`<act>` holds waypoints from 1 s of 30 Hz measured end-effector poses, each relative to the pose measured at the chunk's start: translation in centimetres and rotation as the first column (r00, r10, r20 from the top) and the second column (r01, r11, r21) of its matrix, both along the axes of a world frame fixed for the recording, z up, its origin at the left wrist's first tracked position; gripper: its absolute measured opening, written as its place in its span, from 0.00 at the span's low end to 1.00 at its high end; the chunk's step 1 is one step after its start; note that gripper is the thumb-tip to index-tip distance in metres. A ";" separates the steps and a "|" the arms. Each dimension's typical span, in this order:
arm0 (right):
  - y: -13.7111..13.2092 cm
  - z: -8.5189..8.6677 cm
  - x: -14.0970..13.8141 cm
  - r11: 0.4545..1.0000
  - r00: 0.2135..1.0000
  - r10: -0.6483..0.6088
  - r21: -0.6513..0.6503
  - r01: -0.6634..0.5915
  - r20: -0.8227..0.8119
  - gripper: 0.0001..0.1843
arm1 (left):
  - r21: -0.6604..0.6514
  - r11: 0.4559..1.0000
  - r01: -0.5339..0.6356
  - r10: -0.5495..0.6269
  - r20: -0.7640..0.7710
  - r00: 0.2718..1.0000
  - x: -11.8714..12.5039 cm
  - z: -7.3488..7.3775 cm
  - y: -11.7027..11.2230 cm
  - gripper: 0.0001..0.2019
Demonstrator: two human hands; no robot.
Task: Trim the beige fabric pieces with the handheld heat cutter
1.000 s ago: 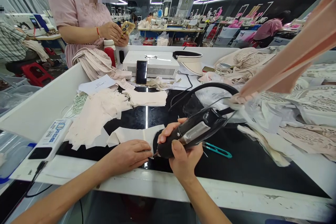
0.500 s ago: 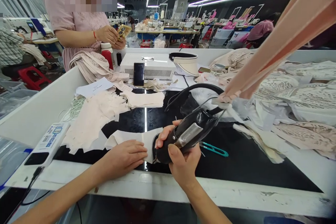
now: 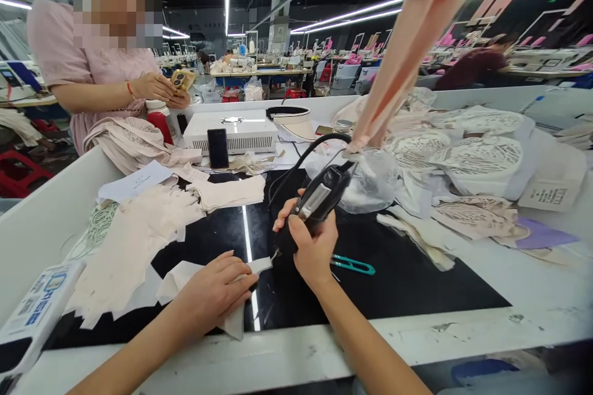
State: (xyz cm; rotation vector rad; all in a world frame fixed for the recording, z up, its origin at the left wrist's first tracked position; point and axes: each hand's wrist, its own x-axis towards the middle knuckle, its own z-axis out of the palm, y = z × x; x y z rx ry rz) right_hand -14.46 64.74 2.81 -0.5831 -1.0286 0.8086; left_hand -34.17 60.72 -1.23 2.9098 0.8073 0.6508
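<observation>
My right hand (image 3: 317, 247) is wrapped round a black corded hand tool (image 3: 315, 200) with a silver plate on its side. The tool's thin metal tip points down to the left, at the end of a narrow cream fabric piece (image 3: 262, 265). My left hand (image 3: 213, 290) lies flat over that fabric, fingers stretched out, and hides much of it. Peach fabric strips (image 3: 389, 68) hang from above and hold the tool's upper end. Teal thread snips (image 3: 354, 265) lie right of my right hand on the black board (image 3: 398, 284).
Cream fabric pieces (image 3: 134, 234) are piled left, by a white box (image 3: 41, 308). Behind are a phone (image 3: 217, 148), a white vented machine (image 3: 250, 136) and a visor (image 3: 291, 123). Cutout fabric pieces (image 3: 482, 160) lie right. A person (image 3: 102, 80) stands at back left holding a phone.
The tool has moved off the fabric's right part, and its tip now shows. A fabric edge has come into sight beside it. My left hand has stayed flat on the fabric; the view has shifted.
</observation>
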 end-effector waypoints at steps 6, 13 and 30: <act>0.8 -0.7 -0.2 0.999 0.999 -0.012 -0.043 0.014 0.048 0.17 | 0.037 0.999 -0.025 0.027 -0.049 0.998 2.1 -0.7 1.8 0.14; 0.7 -0.8 -0.2 1.000 0.996 -0.009 -0.027 0.011 0.088 0.17 | 0.033 0.996 -0.080 0.083 -0.103 0.991 2.5 -1.1 2.1 0.16; 0.7 -0.2 -0.2 0.999 0.998 -0.031 -0.013 0.031 0.051 0.17 | 0.074 0.993 -0.095 0.103 -0.110 0.989 2.5 -1.3 1.9 0.15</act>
